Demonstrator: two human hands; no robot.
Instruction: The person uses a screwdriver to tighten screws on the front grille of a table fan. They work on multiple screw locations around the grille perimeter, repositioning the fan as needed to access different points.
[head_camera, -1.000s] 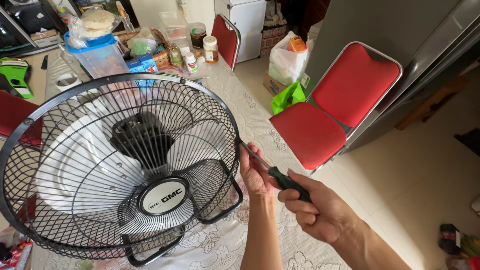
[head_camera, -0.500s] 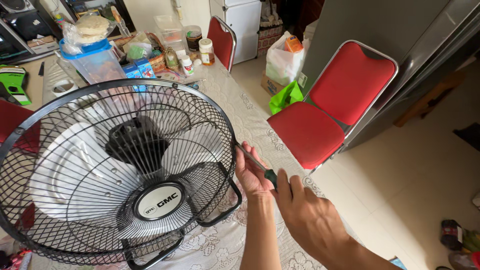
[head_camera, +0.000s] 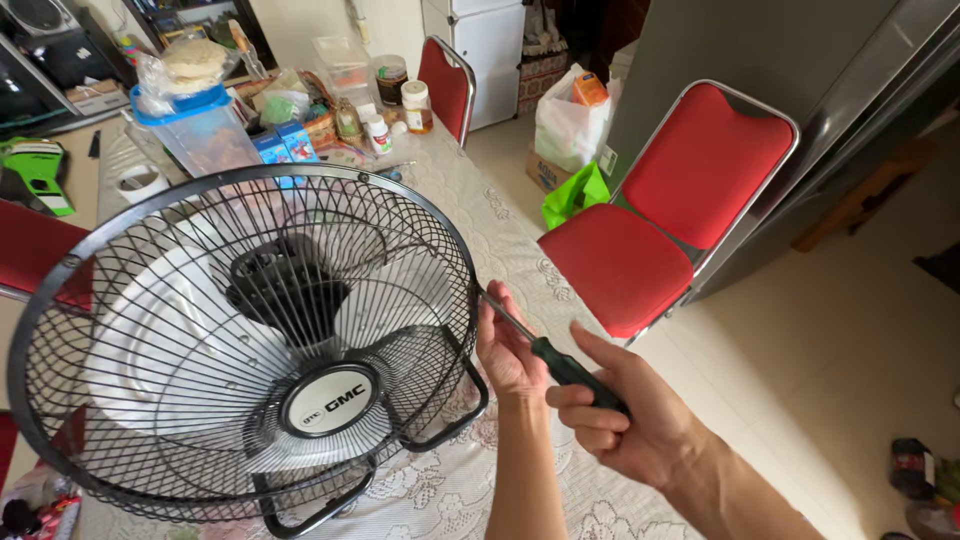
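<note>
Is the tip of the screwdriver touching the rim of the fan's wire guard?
Touching. In the head view the screwdriver, held in the right hand, runs its thin shaft up to the fan guard rim with no visible gap, beside the left hand.

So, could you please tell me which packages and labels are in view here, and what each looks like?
Fan badge: round, silver and black, at the grille centre.
Blue boxes: small cartons behind the fan.
Jars: labelled, at the table's far end.
White bag: on the floor, orange pack on top.
</note>
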